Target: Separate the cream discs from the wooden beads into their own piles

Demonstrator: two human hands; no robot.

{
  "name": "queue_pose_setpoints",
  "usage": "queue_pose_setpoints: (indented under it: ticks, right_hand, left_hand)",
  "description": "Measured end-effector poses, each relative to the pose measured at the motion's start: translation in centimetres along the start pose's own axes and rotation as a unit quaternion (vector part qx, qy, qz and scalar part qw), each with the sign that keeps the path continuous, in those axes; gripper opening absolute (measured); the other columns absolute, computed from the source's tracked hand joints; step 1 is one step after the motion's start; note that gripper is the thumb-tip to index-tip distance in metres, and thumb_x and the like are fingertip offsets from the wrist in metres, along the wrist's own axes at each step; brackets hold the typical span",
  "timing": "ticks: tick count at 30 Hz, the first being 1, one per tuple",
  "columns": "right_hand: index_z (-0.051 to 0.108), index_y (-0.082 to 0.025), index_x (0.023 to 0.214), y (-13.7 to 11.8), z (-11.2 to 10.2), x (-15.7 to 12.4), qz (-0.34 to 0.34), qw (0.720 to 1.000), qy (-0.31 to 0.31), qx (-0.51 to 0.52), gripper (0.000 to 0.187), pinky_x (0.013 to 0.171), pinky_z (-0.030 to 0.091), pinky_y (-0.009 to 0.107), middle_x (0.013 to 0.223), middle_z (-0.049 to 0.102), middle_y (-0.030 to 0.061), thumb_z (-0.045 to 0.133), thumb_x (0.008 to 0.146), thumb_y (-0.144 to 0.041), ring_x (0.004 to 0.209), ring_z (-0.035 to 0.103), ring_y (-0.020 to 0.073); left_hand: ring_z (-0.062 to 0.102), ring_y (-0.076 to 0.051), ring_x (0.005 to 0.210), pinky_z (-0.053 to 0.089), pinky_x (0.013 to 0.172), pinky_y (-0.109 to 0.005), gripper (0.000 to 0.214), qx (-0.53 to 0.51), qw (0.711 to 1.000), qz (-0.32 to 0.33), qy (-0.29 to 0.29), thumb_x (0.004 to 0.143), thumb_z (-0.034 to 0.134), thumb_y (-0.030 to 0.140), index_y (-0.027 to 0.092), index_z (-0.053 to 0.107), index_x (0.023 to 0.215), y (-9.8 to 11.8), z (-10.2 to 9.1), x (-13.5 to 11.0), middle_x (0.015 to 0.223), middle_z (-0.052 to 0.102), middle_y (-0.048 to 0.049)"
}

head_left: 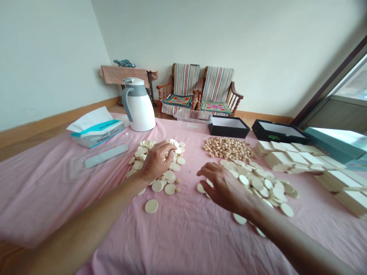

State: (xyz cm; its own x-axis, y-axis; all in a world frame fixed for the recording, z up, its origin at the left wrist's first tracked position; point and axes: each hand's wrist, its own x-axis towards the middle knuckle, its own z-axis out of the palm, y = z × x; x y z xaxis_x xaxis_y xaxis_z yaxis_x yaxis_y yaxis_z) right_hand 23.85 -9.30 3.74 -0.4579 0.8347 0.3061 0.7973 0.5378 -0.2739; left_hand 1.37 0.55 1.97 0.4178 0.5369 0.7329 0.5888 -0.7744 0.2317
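My left hand (157, 162) is over the left pile of pale round wooden discs (169, 175), its fingers curled in toward the thumb. What lies between those fingertips is hidden. A single wooden disc (151, 206) rests on the cloth nearer to me. My right hand (222, 185) hovers at the left edge of a second disc pile (258, 184), thumb and fingers apart, with a few discs partly under it. Small wooden pegs (228, 149) form a heap beyond the right hand. A couple of similar small pieces (177, 185) lie beside the left pile.
Stacks of square wooden tiles (296, 158) stand at the right, near black box trays (229, 131) and a teal box (338, 143). A clear plastic tray (193, 117), white jug (140, 110) and tissue pack (97, 131) are farther back on the pink cloth (177, 236).
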Motion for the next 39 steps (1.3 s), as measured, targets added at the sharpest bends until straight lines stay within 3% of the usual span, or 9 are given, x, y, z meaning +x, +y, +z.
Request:
queue_pose_setpoints:
  ticks: [5,12,16,21,25,27,30,33,39]
  right_hand:
    - [0.062,-0.015,0.098,-2.9,2.2,3.4,-0.034,0.997,-0.074,-0.019,0.016,0.078,0.043,0.030,0.093,0.063,0.0091,0.054,0.084,-0.015,0.087,0.058,0.0188]
    - [0.057,-0.015,0.089,-3.3,5.3,4.3,-0.026,0.998,-0.050,-0.020,0.016,0.065,0.037,0.026,0.087,0.060,0.0064,0.047,0.081,-0.005,0.078,0.054,0.0162]
    - [0.059,-0.015,0.096,-0.7,4.4,4.3,0.010,0.999,-0.024,-0.025,0.024,0.066,0.037,0.025,0.089,0.059,0.0064,0.044,0.081,-0.003,0.078,0.053,0.0153]
    - [0.060,-0.012,0.094,3.7,1.6,5.1,0.122,0.980,0.030,-0.152,0.027,0.071,0.038,0.030,0.095,0.057,0.0133,0.039,0.083,-0.001,0.085,0.052,0.0210]
    - [0.059,-0.013,0.100,3.8,0.2,5.2,0.147,0.955,0.099,-0.237,0.028,0.079,0.037,0.037,0.107,0.056,0.0177,0.037,0.086,-0.003,0.094,0.050,0.0265]
    - [0.060,-0.014,0.094,2.5,0.4,5.0,0.129,0.967,0.071,-0.210,0.023,0.076,0.038,0.035,0.099,0.058,0.0151,0.040,0.086,-0.006,0.088,0.052,0.0241]
    - [0.061,-0.015,0.087,-0.1,1.5,4.4,0.077,0.994,-0.029,-0.074,0.016,0.067,0.038,0.028,0.086,0.060,0.0089,0.047,0.085,-0.011,0.075,0.055,0.0174]
    - [0.061,-0.016,0.090,-2.1,2.9,3.6,0.022,0.993,-0.093,0.069,0.013,0.062,0.037,0.023,0.086,0.060,0.0047,0.053,0.081,-0.013,0.071,0.055,0.0127]
    - [0.060,-0.016,0.083,-3.0,4.1,3.2,-0.011,0.983,-0.114,0.143,0.016,0.062,0.037,0.020,0.086,0.058,0.0032,0.051,0.076,-0.005,0.070,0.052,0.0096]
  left_hand:
    - [0.061,-0.020,0.093,0.047,0.089,-0.037,0.020,0.063,0.993,0.078,-0.061,0.086,0.046,0.012,0.016,0.064,0.093,0.2,-0.3,-0.3,0.093,0.067,-0.0077]
    - [0.061,-0.020,0.092,0.048,0.086,-0.036,0.020,0.068,0.995,0.053,-0.048,0.087,0.045,0.010,0.016,0.063,0.092,-0.3,-0.2,-0.4,0.092,0.067,-0.0072]
    - [0.061,-0.020,0.091,0.048,0.086,-0.036,0.019,0.063,0.995,0.062,-0.051,0.087,0.045,0.011,0.016,0.063,0.092,-0.4,-0.1,-0.4,0.090,0.067,-0.0068]
    - [0.061,-0.020,0.090,0.048,0.085,-0.035,0.019,0.059,0.995,0.065,-0.053,0.086,0.046,0.010,0.016,0.063,0.091,-0.7,0.0,-0.5,0.090,0.067,-0.0066]
    - [0.061,-0.020,0.091,0.048,0.087,-0.035,0.019,0.057,0.995,0.059,-0.058,0.086,0.045,0.011,0.017,0.063,0.090,-0.7,-0.1,-0.5,0.090,0.067,-0.0067]
    - [0.061,-0.020,0.090,0.048,0.087,-0.036,0.018,0.058,0.995,0.057,-0.059,0.086,0.046,0.012,0.017,0.063,0.090,-0.6,-0.1,-0.5,0.090,0.067,-0.0066]
    - [0.062,-0.019,0.090,0.048,0.086,-0.035,0.019,0.060,0.996,0.049,-0.055,0.086,0.046,0.012,0.017,0.063,0.091,-0.8,-0.1,-0.5,0.090,0.067,-0.0063]
    - [0.062,-0.019,0.089,0.048,0.085,-0.034,0.019,0.060,0.997,0.032,-0.036,0.084,0.046,0.010,0.018,0.063,0.091,-1.0,-0.2,-0.4,0.089,0.067,-0.0059]
    - [0.062,-0.019,0.087,0.049,0.082,-0.033,0.017,0.070,0.998,0.008,-0.004,0.083,0.048,0.011,0.017,0.063,0.087,-1.5,-0.5,-0.1,0.088,0.067,-0.0057]
